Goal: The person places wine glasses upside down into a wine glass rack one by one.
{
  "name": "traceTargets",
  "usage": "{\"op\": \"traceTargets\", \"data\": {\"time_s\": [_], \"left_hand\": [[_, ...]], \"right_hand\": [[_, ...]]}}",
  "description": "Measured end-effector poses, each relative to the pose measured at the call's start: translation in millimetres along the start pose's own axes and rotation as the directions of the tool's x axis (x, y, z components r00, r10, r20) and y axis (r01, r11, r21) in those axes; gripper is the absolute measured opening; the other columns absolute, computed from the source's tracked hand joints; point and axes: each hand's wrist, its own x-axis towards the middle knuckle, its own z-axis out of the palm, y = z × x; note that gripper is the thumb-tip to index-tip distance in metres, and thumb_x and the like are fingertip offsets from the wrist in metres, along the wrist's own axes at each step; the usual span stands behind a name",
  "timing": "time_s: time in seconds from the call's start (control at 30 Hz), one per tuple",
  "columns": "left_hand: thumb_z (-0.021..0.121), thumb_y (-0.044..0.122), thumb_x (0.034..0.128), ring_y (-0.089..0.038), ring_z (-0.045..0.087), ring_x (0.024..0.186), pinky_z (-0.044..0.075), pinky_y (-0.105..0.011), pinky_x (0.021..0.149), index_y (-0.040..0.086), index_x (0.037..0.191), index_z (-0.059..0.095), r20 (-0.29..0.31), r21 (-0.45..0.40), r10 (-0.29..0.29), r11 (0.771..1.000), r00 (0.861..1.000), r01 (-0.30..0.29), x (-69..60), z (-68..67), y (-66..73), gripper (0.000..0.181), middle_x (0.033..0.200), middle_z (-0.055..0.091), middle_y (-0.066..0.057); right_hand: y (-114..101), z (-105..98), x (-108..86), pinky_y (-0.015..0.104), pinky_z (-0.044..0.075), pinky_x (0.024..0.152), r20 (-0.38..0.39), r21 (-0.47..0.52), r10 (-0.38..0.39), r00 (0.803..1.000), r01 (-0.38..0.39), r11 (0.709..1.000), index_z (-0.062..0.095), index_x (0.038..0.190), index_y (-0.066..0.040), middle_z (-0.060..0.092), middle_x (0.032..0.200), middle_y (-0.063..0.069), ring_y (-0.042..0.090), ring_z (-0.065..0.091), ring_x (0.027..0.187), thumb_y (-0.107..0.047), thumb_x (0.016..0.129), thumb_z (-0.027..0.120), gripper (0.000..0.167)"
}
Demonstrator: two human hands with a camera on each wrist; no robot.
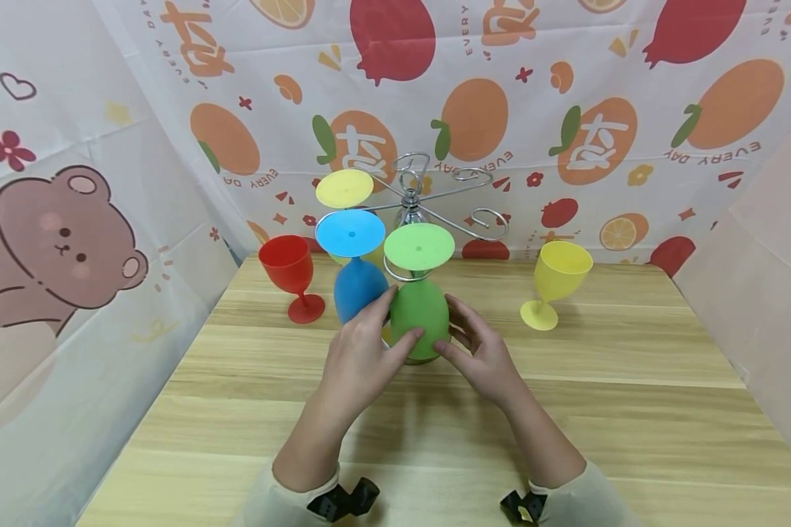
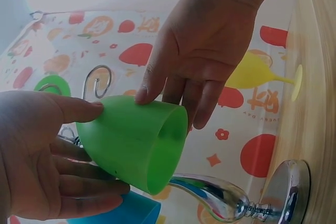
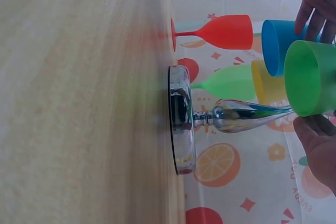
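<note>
A green goblet [image 1: 420, 322] hangs upside down by its foot in a wire loop of the metal rack [image 1: 411, 201]. Both my hands are round its bowl: my left hand [image 1: 359, 359] at the left side, my right hand [image 1: 481, 355] at the right, thumbs in front. The open mouth of the bowl shows in the left wrist view. Next to my left fingers a blue goblet [image 1: 359, 285] hangs inverted, and behind it is a yellow goblet [image 1: 344, 189], its bowl mostly hidden. The rack's chrome base [image 2: 294, 195] stands on the table.
A red goblet [image 1: 286, 267] stands upright at the left, a yellow goblet [image 1: 560, 274] at the right. Another green goblet [image 3: 229, 84] stands behind the rack. Curled wire arms [image 1: 491, 223] stick out rightward. A printed cloth [image 1: 474, 44] backs the wooden table [image 1: 567, 439].
</note>
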Motion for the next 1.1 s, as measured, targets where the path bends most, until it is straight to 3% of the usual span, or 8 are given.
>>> {"op": "traceTargets", "data": {"time_s": [0.5, 1.1], "left_hand": [[0.079, 0.035, 0.0826, -0.029, 0.064, 0.117, 0.058, -0.046, 0.086, 0.009, 0.14, 0.053, -0.043, 0.08, 0.032, 0.996, 0.999, -0.029, -2.7, 0.6, 3.1, 0.068, 0.132, 0.063, -0.01], [0.08, 0.035, 0.0819, -0.029, 0.065, 0.115, 0.058, -0.046, 0.085, 0.008, 0.138, 0.055, -0.06, 0.092, 0.047, 0.995, 0.997, -0.042, -2.2, 1.7, 1.7, 0.067, 0.131, 0.064, -0.01]], "right_hand": [[1.8, 1.3, -0.4, 0.029, 0.041, 0.11, -0.001, 0.012, 0.008, 1.0, -0.008, 1.0, 0.036, 0.151, -0.013, 0.042, 0.152, 0.007, 0.026, 0.044, 0.138, -0.01, 0.092, 0.069, 0.068], [1.1, 4.2, -0.2, 0.028, 0.041, 0.109, -0.012, 0.002, 0.038, 0.999, -0.038, 0.999, 0.035, 0.151, -0.019, 0.042, 0.152, 0.002, 0.023, 0.044, 0.138, -0.016, 0.092, 0.069, 0.068]]}}
